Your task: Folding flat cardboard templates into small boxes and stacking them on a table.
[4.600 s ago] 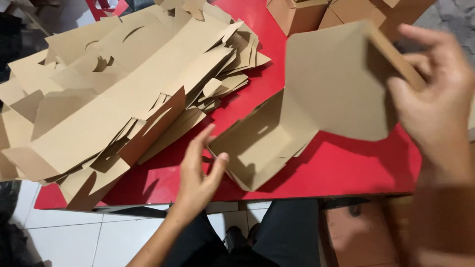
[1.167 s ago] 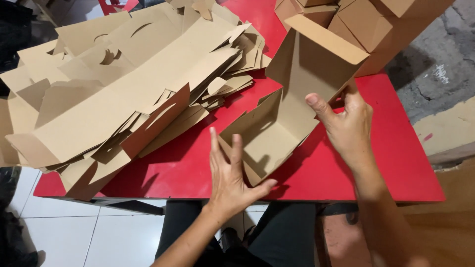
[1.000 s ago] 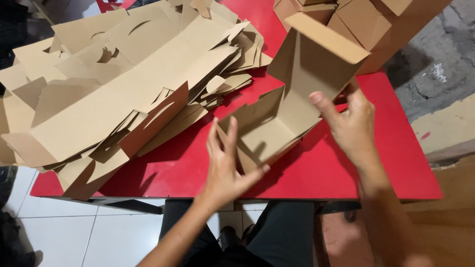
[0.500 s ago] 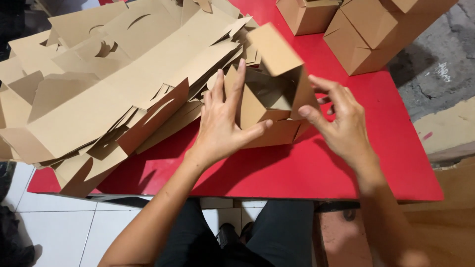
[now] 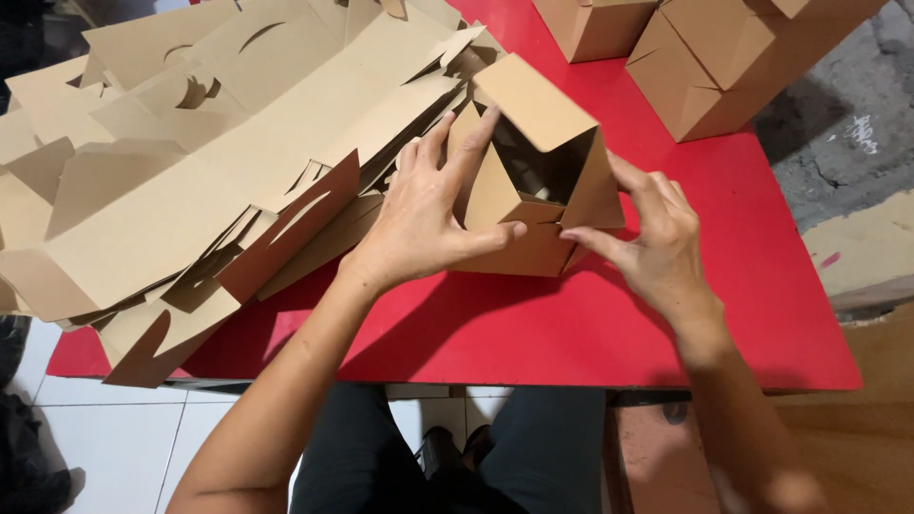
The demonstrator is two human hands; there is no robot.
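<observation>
2 hands (image 5: 533, 228) grip cardboard box (image 5: 538, 181).

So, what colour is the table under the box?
Bright red: the table shows plainly in the head view, beneath the brown cardboard box.

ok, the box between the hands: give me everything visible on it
The half-folded box is plain brown cardboard, unprinted, standing on the red table beside the pile of flat blanks. Its top is open, one flap raised at the far side, a triangular flap folded inward. The left hand presses its left side, the right hand its right.
</observation>
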